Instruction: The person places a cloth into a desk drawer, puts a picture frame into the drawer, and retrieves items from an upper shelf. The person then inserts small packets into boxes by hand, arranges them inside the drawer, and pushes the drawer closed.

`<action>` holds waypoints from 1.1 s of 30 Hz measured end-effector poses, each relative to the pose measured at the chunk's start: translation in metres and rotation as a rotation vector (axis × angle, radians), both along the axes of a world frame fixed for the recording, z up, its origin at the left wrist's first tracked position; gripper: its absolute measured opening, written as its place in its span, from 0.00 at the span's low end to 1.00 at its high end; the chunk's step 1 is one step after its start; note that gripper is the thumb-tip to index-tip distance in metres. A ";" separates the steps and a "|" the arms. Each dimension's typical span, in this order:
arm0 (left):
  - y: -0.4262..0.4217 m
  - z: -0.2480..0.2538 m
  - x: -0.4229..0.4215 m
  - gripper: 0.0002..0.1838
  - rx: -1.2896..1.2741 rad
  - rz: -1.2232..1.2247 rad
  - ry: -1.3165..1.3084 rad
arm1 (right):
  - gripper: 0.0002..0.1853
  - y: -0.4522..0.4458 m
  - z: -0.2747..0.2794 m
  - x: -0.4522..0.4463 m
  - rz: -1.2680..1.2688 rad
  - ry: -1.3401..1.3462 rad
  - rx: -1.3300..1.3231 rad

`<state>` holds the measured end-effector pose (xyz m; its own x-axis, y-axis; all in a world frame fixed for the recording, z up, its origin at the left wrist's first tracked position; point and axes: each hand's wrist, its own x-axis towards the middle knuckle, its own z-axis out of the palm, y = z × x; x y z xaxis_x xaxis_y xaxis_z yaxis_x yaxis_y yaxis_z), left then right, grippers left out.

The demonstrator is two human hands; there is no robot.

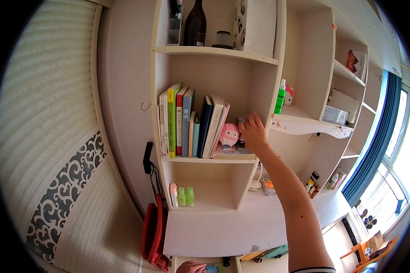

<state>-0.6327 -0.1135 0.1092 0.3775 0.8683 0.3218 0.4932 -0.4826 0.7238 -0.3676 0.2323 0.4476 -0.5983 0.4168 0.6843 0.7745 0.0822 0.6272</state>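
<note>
My right hand (253,131) reaches into the middle shelf, with its fingers closed around something small and greyish that they mostly hide. Just left of it sits a pink plush toy (229,134) with a white face. Beside the toy leans a row of upright books (185,120) in several colours. At the bottom edge, my left hand (191,267) lies at the open drawer (234,266), fingers stretched toward a colourful booklet (212,268). Part of this hand is cut off by the frame.
A dark bottle (195,25) and a pleated filter (223,39) stand on the upper shelf. Small green bottles (186,196) are below the books. A green spray bottle (280,97) stands on the right shelf. A red dustpan (156,234) hangs left of the desk (223,230).
</note>
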 end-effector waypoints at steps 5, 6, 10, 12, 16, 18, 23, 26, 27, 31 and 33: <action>0.009 0.004 0.004 0.12 -0.020 -0.002 0.021 | 0.14 0.001 -0.002 0.004 0.133 0.029 0.128; 0.013 0.009 0.006 0.12 -0.022 -0.004 0.020 | 0.13 0.000 -0.001 0.005 0.163 0.030 0.163; 0.055 0.036 0.016 0.11 0.118 -0.047 -0.032 | 0.12 -0.012 0.004 0.013 0.165 0.001 0.090; 0.070 0.061 0.022 0.09 0.184 -0.117 -0.028 | 0.10 -0.012 0.006 0.015 0.253 0.008 0.158; 0.087 0.086 0.037 0.09 0.233 -0.151 -0.045 | 0.08 -0.006 0.004 0.019 0.245 0.022 0.213; 0.090 0.098 0.043 0.09 0.270 -0.145 -0.064 | 0.05 -0.004 0.005 0.019 0.294 0.041 0.183; 0.106 0.117 0.048 0.09 0.243 -0.139 -0.092 | 0.05 -0.007 0.008 0.020 0.253 0.032 0.095; 0.119 0.133 0.051 0.10 0.222 -0.109 -0.148 | 0.05 -0.008 0.007 0.018 0.230 0.020 0.096; 0.125 0.140 0.054 0.11 0.224 -0.090 -0.192 | 0.05 -0.008 0.007 0.018 0.222 0.020 0.098; 0.170 0.184 0.071 0.18 0.241 -0.136 -0.334 | 0.05 -0.007 0.008 0.018 0.213 0.018 0.108; 0.206 0.200 0.086 0.23 0.159 -0.207 -0.452 | 0.07 -0.010 0.011 0.018 0.201 0.003 0.116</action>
